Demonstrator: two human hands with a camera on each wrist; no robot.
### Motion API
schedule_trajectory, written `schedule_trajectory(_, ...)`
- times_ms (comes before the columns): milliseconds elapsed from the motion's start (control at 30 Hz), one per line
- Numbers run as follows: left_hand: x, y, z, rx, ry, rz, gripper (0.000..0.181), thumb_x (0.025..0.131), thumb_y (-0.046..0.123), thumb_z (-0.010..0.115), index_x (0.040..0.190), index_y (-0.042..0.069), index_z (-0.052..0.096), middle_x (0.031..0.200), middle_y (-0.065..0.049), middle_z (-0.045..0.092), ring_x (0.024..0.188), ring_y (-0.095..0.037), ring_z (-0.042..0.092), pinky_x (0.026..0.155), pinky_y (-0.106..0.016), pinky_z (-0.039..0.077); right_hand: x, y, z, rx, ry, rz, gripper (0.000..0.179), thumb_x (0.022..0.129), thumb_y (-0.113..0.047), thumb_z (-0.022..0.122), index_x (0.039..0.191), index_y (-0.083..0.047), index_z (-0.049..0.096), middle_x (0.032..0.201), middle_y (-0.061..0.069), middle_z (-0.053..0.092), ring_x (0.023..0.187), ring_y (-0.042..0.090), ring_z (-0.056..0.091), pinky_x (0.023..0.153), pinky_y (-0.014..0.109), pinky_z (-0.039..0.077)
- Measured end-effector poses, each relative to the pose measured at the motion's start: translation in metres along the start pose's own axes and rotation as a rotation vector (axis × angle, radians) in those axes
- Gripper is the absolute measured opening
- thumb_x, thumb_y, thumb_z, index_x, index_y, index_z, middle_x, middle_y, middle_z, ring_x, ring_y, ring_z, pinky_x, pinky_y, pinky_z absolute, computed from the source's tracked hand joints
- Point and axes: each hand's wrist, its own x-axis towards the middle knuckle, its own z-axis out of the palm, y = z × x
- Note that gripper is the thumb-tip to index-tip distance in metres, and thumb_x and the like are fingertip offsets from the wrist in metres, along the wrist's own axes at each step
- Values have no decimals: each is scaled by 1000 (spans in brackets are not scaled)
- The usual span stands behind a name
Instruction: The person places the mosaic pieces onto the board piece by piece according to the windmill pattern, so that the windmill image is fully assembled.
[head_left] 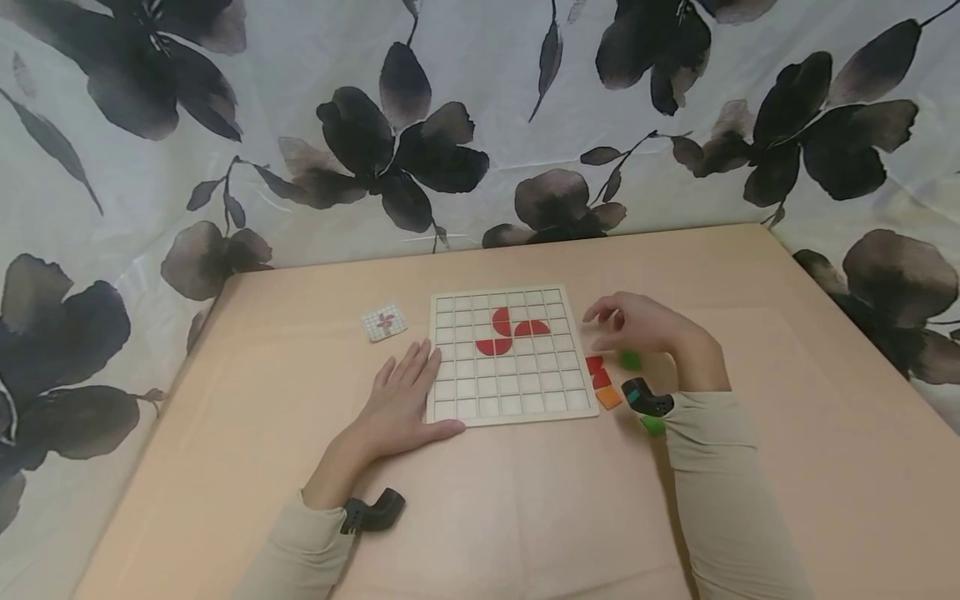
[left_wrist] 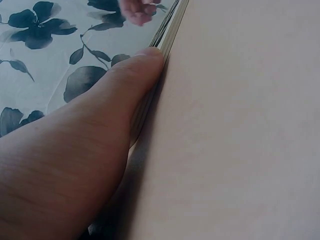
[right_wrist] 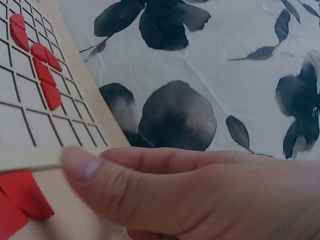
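Note:
A square white grid board (head_left: 480, 408) lies on the table with several red rounded pieces (head_left: 493, 347) set in a pinwheel near its upper middle. My left hand (head_left: 401, 408) rests along the board's left edge, fingers straight, thumb at the near left corner. In the left wrist view that thumb (left_wrist: 142, 62) presses against the board's side. Beside the right edge hovers my right hand (head_left: 637, 323), fingers loosely bent, with a gap between thumb and fingers and nothing seen in it. Loose red pieces (head_left: 595, 365) lie just below it, also seen as red pieces (right_wrist: 30, 195) in the right wrist view.
A small card (head_left: 384, 322) with a red pattern on a grid lies left of the board. An orange piece (head_left: 610, 397), a green piece (head_left: 630, 361) and another green piece (head_left: 655, 426) lie right of it, partly under the right arm. A floral cloth (head_left: 525, 125) hangs behind the table.

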Motion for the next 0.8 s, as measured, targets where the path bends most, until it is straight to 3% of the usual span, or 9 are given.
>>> schedule_trajectory(200, -1, -2, -1, -2, 7, -2, 111, 76, 76, 54, 153, 7, 14, 161, -11, 6, 149, -28, 2, 117, -54, 3, 4, 11, 8, 27, -97, -57, 30, 80, -20, 77, 105, -11, 65, 102, 10, 56, 99, 27, 45, 81, 34, 43)
schedule_trajectory(333, -2, -2, 0, -3, 8, 6, 111, 76, 77, 52, 153, 7, 14, 161, -12, 7, 149, -28, 3, 117, -55, 4, 7, 14, 15, 27, -73, -46, 25, 81, -19, 76, 101, -10, 65, 98, 10, 54, 97, 27, 44, 81, 35, 41)
schedule_trajectory(600, -1, -1, 1, 5, 3, 4, 111, 75, 80, 49, 153, 9, 12, 161, -10, 6, 149, -25, 1, 117, -54, 3, 7, 18, 13, 9, 106, 98, 29, 85, -30, 71, 105, -11, 61, 94, 10, 57, 89, 26, 50, 70, 30, 44)
schedule_trajectory(700, -1, -1, 1, 5, 5, 7, 111, 75, 79, 50, 153, 9, 12, 161, -10, 7, 149, -26, 2, 117, -54, 3, 5, 15, 12, -25, 90, 169, 40, 83, -39, 72, 107, -11, 57, 94, 10, 56, 88, 26, 50, 68, 31, 42)
schedule_trajectory(800, -1, -1, 1, 3, 13, 15, 111, 76, 78, 51, 153, 7, 14, 161, -11, 7, 149, -27, 3, 116, -55, 4, 3, 11, 11, -62, 52, 184, 44, 82, -38, 73, 111, -10, 54, 95, 11, 55, 90, 26, 50, 70, 32, 42)
